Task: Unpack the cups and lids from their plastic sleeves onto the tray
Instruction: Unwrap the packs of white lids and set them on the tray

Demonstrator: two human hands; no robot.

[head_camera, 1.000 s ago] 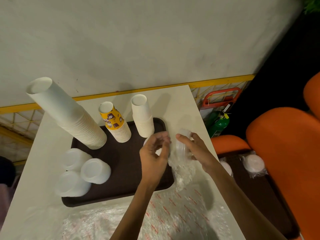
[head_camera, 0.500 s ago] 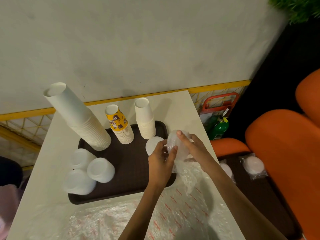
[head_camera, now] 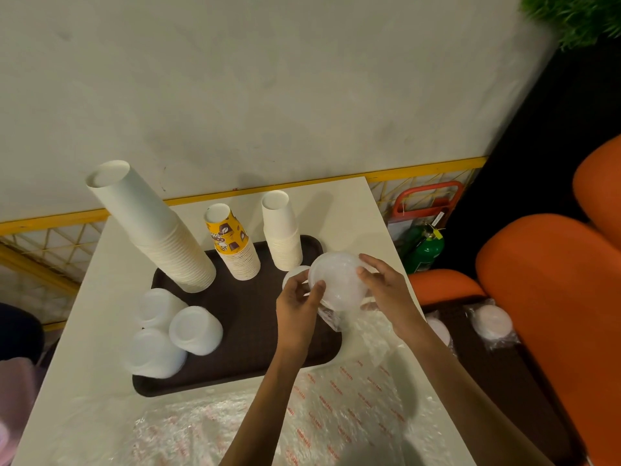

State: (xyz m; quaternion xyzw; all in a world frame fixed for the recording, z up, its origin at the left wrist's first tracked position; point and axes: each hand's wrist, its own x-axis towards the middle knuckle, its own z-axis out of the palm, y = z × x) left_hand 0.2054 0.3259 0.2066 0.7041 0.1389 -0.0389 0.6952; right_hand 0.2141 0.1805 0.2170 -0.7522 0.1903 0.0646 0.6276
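Where the lids are: a stack of clear lids [head_camera: 337, 280] is held above the tray's far right corner, with its plastic sleeve [head_camera: 331, 317] hanging crumpled below. Whether film covers the top lid is hard to tell.
Left hand [head_camera: 297, 302]: fingers curled, thumb and forefinger pinching the stack's near left rim.
Right hand [head_camera: 386, 290]: fingers curled round the stack's far right rim.
Tray [head_camera: 248, 307]: dark brown, lying on the white desk [head_camera: 100, 364].
Cups on tray: along the far edge stand a tall white cup stack [head_camera: 151, 227], a yellow printed cup stack [head_camera: 232, 243] and a short white cup stack [head_camera: 280, 230], each widest at the bottom.
Lids on tray: three white lid piles [head_camera: 174, 331] cluster at the left end, touching one another, the outer ones overhanging the tray's left edge.
Open room: bare tray between the lid piles and the hands.
Desk edges: the tray's right end sits near the desk's right edge; printed plastic wrap [head_camera: 336, 415] covers the near part.
Beside the desk: wrapped lids [head_camera: 492, 322] lie on a second tray by the orange seat [head_camera: 554, 297].
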